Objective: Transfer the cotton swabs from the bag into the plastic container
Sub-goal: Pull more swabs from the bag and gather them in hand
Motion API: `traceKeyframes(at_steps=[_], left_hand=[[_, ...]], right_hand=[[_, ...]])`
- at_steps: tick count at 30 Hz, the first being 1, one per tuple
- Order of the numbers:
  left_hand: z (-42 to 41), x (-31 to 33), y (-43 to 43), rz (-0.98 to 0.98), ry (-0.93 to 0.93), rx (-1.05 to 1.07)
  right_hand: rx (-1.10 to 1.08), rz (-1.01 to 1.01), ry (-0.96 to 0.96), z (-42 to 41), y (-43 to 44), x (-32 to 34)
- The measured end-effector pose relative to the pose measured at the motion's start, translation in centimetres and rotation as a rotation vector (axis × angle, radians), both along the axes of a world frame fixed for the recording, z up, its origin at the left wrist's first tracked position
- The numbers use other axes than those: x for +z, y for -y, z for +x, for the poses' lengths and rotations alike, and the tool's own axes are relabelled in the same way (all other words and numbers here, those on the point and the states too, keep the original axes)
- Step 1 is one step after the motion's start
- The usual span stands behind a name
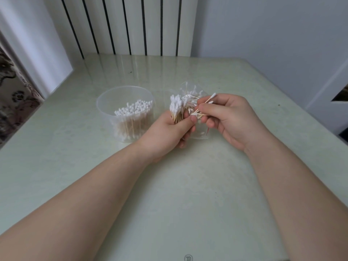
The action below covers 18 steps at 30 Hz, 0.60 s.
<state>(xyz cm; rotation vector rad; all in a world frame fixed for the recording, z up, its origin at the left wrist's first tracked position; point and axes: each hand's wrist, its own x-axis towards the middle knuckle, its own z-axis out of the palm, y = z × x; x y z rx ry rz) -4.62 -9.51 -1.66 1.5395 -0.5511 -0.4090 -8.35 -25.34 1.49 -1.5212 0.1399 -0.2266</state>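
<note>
Plastic container (113, 97), clear, left of both hands: cotton swabs (133, 108) upright inside, white tips up, wooden sticks packed toward its right side, the left part bare. Just right of it, a thick bundle (176, 106) of swabs gripped in the left hand (169, 132), fingers and thumb curled round the sticks, tips fanned upward. A few swabs (209, 99) pinched between thumb and fingertips of the right hand (231, 117), slanting up to the right. Between and behind the hands, the clear bag (190, 91), crumpled, more swabs loose inside. Underneath, a pale green table (188, 185); behind, a white radiator (131, 25); far left, a patterned curtain (13, 91).
</note>
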Motion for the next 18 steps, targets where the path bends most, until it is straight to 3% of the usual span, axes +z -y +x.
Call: traceKeyframes(at_steps=[8,14,18], left_hand=[[0.3,-0.4,0.3,-0.045,-0.106,0.089],[0.2,-0.1,0.6,-0.112,-0.226,0.219],[-0.2,0.3,0.4,-0.118,-0.196,0.143]], right_hand=[[-0.166,0.13,0.078,0.2,1.1,0.8],[-0.054,0.076,-0.015,-0.1,1.3,0.6],[0.09,-0.045,-0.074,-0.4,0.8,0.1]])
